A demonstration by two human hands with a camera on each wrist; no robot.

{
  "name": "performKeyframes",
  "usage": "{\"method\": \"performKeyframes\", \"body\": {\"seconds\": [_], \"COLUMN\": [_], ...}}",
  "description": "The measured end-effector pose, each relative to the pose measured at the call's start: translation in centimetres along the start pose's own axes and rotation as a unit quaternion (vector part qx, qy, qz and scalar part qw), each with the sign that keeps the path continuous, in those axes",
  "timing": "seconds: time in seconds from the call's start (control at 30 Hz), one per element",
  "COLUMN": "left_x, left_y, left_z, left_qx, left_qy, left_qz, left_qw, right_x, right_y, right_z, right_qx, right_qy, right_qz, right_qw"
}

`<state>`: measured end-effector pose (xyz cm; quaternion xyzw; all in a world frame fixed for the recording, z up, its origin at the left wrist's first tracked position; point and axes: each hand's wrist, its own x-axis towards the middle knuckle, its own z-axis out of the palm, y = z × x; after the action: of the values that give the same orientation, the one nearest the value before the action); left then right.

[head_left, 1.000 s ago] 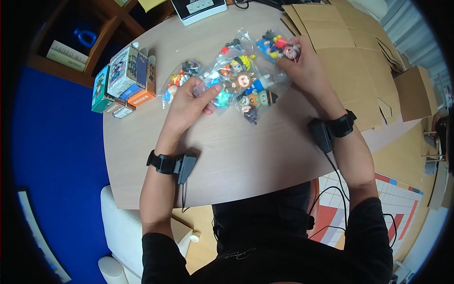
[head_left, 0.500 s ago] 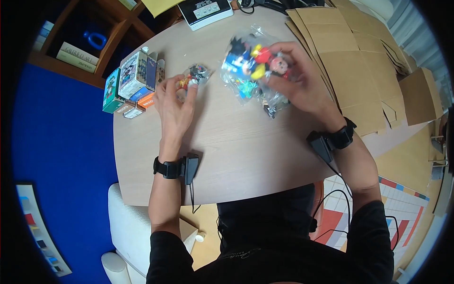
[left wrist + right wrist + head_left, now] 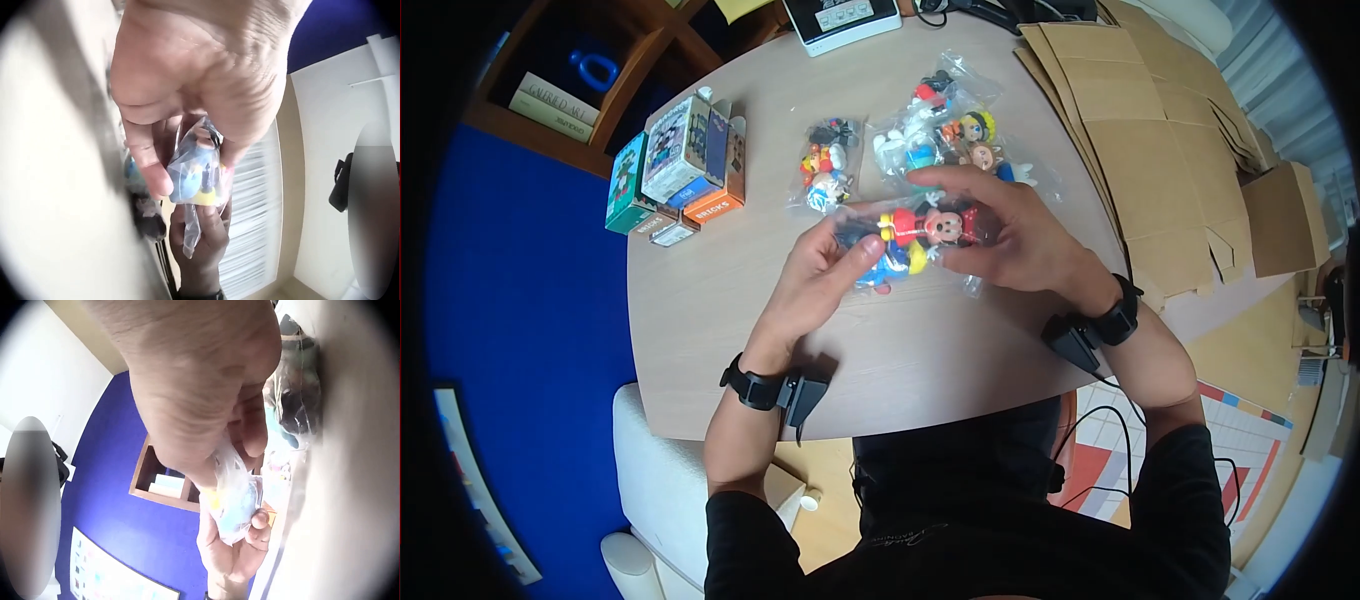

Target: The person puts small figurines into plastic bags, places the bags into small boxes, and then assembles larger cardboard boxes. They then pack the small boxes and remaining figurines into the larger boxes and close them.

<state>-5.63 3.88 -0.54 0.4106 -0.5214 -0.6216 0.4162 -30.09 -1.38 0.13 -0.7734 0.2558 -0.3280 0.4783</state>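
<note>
Above the table's middle, both hands hold a clear plastic bag of toy figures point(image 3: 920, 228). A red mouse figure with a dark red bow lies uppermost in it, above a blue and yellow one. My left hand point(image 3: 808, 282) pinches the bag's left end, thumb on top. Around its right end curl the fingers of my right hand point(image 3: 1035, 240). In the left wrist view the bag point(image 3: 199, 172) hangs between the fingers of both hands. A smaller bag of figures point(image 3: 825, 165) lies to the left, and more bagged figures point(image 3: 950, 130) lie beyond the hands.
Several small printed boxes point(image 3: 685, 150) are stacked at the table's left edge. Flattened cardboard point(image 3: 1100, 130) covers the right side. A white device point(image 3: 840, 25) stands at the back edge. Black cables point(image 3: 1100, 420) hang by the right arm.
My left hand has let go of the smaller bag at left and moved toward me onto the mouse figure's bag. My right hand has brought that bag nearer and lower.
</note>
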Motion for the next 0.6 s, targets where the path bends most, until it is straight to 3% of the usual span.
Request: {"method": "performKeyframes", "body": {"seconds": [0.07, 0.17, 0.2, 0.23, 0.33, 0.53, 0.6], "left_x": [-0.2, -0.8, -1.0, -1.1, -1.2, -1.1, -1.1], "left_y": [-1.1, -0.7, -0.7, -0.7, -1.2, -2.5, -2.5], "left_z": [-0.5, -0.6, -0.8, -1.2, -1.6, -1.3, -1.3], "left_qx": [-0.036, -0.117, -0.100, -0.082, -0.067, -0.049, -0.034], "left_qy": [0.028, 0.075, 0.085, 0.094, 0.106, 0.127, 0.135], "left_qz": [-0.023, 0.009, 0.011, 0.013, 0.020, 0.060, 0.068], "left_qw": [0.999, 0.990, 0.991, 0.992, 0.992, 0.989, 0.988], "right_x": [0.2, 0.3, 0.5, 0.6, 0.7, 0.6, 0.4], "right_y": [0.4, 0.1, 0.0, 0.5, 1.6, 1.2, 1.1], "right_z": [0.6, 0.5, 0.3, 0.4, -0.3, 0.3, 0.5], "right_qx": [0.038, 0.129, 0.164, 0.180, 0.166, 0.173, 0.169], "right_qy": [0.052, 0.096, 0.106, 0.123, 0.078, 0.148, 0.138], "right_qz": [0.000, 0.068, 0.099, 0.076, 0.123, 0.109, 0.097], "right_qw": [0.998, 0.985, 0.976, 0.973, 0.975, 0.968, 0.971]}}
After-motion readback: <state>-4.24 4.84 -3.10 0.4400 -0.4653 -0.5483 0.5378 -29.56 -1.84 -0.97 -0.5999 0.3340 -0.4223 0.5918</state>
